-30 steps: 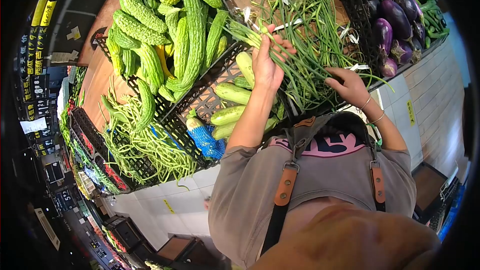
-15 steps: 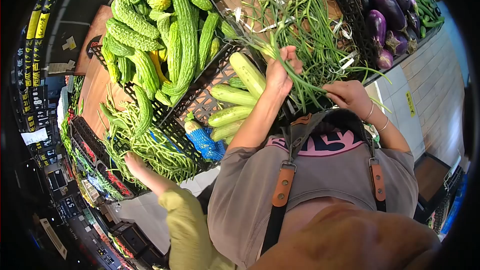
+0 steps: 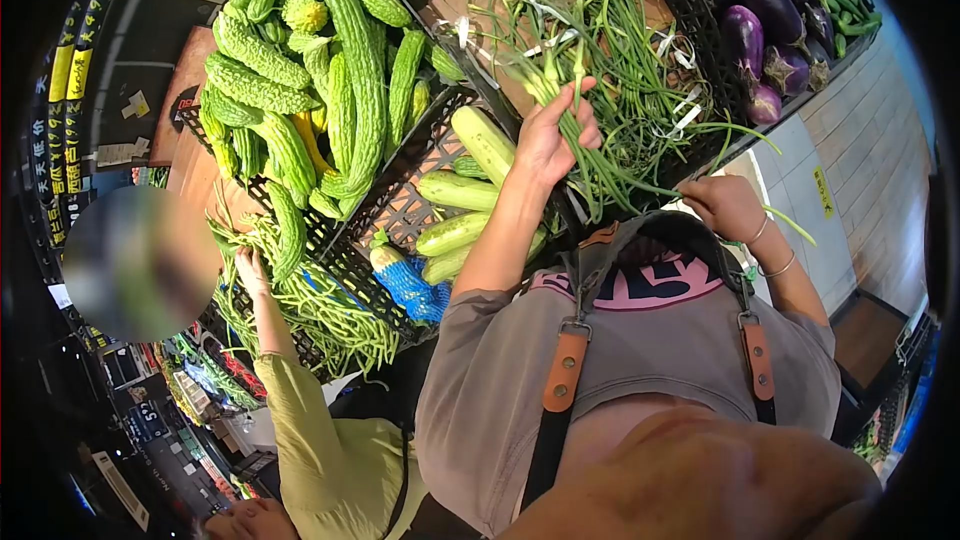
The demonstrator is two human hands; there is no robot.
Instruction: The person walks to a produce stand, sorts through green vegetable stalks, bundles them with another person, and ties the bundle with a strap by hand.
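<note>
My left hand (image 3: 560, 136) is closed around a bunch of green garlic stalks (image 3: 597, 176), whose pale ends stick up above the thumb. The stalks' long ends trail down to the right. My right hand (image 3: 724, 208) is closed, its fingertips pinched near the far end of a thin stalk beside the crate's edge; what exactly it grips is too small to tell. Behind both hands, more loose green stalks (image 3: 640, 50) with white ties lie in a black crate. Pale green gourds (image 3: 458, 190) lie left of my left forearm.
Bitter melons (image 3: 355, 70) are heaped at upper left, above long beans (image 3: 335, 315). A blue-netted vegetable (image 3: 410, 280) sits near the gourds. Eggplants (image 3: 768, 5) and green peppers (image 3: 845, 0) fill the upper right. Another person in a yellow-green sleeve (image 3: 300, 420) reaches into the beans.
The other person has come in at lower left, an arm stretched to the beans. My right hand has moved right and slightly down, away from my left. The bunch in my left hand has turned more upright.
</note>
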